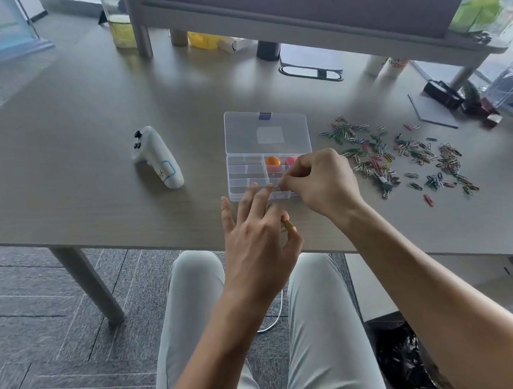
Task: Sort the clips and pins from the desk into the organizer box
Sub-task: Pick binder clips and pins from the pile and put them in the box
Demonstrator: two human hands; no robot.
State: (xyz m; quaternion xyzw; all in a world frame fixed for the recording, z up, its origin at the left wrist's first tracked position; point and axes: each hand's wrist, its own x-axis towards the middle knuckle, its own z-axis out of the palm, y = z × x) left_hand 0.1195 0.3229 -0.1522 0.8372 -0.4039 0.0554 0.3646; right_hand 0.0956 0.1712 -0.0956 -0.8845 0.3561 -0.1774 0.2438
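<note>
My right hand (319,182) pinches a small clip (278,188) over the organizer box (240,192) (centre frame) to drop it; left hand (257,247) pinches a gold clip (289,224), queued next.

The organizer box (267,155) sits mid-counter (101,160), lid laid back behind it; scattered clips (394,156) lie to its right, a controller (156,157) to its left, both hands before it

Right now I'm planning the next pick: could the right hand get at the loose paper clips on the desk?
Probably yes. The right hand is over the organizer box, pinching something small, and the paper clips lie just to its right on the bare desk, with nothing between. It would likely need to drop what it pinches first.
</note>
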